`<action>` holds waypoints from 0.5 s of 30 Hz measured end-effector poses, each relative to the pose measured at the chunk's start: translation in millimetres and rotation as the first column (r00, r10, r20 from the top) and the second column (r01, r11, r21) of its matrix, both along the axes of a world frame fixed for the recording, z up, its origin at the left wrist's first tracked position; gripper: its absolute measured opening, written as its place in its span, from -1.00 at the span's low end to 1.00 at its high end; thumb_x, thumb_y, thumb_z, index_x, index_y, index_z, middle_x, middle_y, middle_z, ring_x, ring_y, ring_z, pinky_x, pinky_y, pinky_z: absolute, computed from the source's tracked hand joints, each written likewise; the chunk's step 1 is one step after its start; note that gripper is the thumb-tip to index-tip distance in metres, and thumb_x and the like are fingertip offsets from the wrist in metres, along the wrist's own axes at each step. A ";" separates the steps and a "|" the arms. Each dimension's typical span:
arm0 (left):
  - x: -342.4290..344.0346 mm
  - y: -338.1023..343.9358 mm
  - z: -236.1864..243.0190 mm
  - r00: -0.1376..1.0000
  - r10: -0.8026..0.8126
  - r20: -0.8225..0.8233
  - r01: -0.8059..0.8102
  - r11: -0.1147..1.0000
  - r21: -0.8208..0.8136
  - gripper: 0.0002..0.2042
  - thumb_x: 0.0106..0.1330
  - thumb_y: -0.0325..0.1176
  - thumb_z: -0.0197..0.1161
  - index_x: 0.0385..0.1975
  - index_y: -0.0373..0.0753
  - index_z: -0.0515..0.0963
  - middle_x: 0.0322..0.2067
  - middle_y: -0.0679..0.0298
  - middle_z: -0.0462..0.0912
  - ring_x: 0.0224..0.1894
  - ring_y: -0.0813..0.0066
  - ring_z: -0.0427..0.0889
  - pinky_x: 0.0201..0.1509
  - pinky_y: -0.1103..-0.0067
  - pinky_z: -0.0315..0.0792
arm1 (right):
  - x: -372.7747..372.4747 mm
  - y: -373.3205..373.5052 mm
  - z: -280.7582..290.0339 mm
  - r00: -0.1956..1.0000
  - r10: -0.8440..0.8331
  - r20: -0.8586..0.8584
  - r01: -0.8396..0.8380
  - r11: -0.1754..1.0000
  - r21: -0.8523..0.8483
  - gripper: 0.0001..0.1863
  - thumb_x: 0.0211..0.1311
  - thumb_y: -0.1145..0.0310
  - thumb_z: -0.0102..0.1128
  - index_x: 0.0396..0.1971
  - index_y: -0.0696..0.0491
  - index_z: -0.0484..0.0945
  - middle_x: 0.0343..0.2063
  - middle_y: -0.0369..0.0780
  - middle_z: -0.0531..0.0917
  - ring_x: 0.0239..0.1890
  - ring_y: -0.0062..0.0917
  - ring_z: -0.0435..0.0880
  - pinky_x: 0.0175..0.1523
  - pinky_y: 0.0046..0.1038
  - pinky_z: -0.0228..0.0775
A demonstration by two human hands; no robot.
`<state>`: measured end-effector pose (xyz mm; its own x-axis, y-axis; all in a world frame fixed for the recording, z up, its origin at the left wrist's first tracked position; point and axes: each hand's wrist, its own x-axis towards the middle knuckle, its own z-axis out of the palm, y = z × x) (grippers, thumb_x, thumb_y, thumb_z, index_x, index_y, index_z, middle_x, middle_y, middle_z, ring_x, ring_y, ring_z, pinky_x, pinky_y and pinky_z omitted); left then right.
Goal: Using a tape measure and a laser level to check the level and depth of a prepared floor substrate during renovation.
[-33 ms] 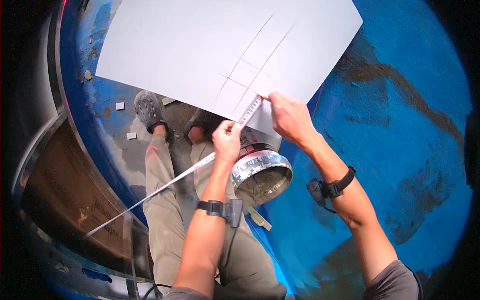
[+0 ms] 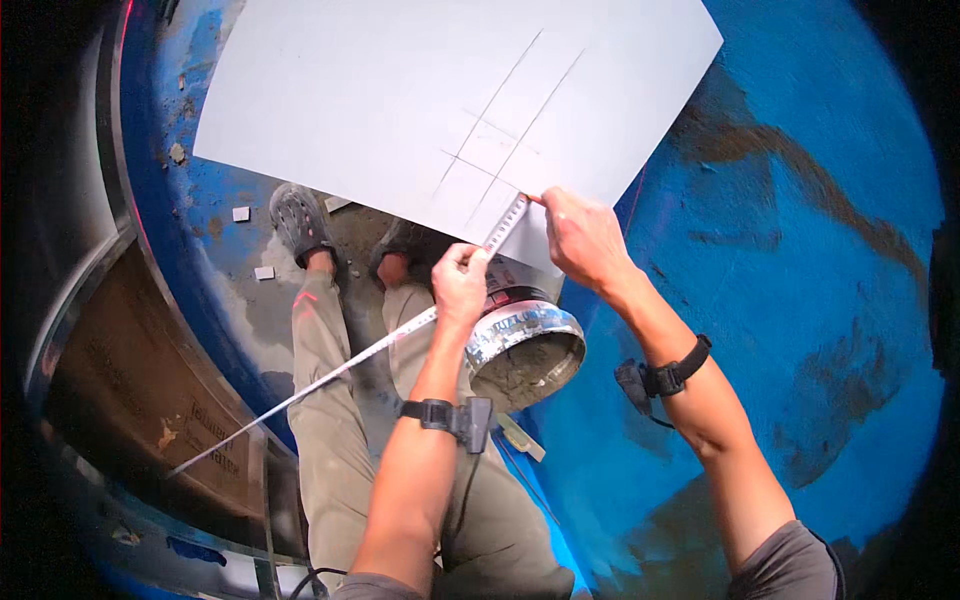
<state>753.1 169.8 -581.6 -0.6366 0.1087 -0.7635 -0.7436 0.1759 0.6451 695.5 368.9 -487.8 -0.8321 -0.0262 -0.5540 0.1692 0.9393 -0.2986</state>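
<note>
A large white board (image 2: 330, 90) with several pencil lines crossing on it lies ahead of me. My left hand (image 2: 461, 287) is closed in a pinch on a white measuring tape (image 2: 505, 224) at the board's near edge. One stretch of the tape lies over the board toward the right hand; the other runs down left across my leg. My right hand (image 2: 585, 238) is closed over the board's near right corner. A small reddish-brown tip shows at its fingers, beside the tape's upper end; what it belongs to is hidden.
A splattered round bucket (image 2: 525, 350) with grey residue stands below the board's near edge. A brown cardboard sheet (image 2: 150, 370) is at the left, behind a metal-edged frame. Small white tile pieces (image 2: 264, 273) lie on the blue, stained floor (image 2: 740, 330).
My left hand and the tape have shifted slightly to the right. The right hand has moved very slightly right as well.
</note>
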 end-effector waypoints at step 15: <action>-117.5 64.0 353.2 0.703 -0.313 -0.639 0.368 0.929 -0.050 -0.88 0.34 -0.46 0.24 -0.19 -0.28 0.61 -0.30 0.01 0.68 -0.25 0.01 0.70 -0.17 0.31 0.58 | 97.1 8.9 261.3 0.425 -0.872 -0.242 0.846 0.478 -0.237 -0.74 0.43 0.32 0.10 -0.10 0.19 0.59 -0.36 -0.11 0.68 -0.31 -0.45 0.63 -0.14 -0.33 0.49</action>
<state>635.6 233.8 -228.4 -0.8723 0.4526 -0.1851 -0.0652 0.2674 0.9614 792.6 377.8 -226.5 -0.5547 0.7707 -0.3136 0.7701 0.3328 -0.5442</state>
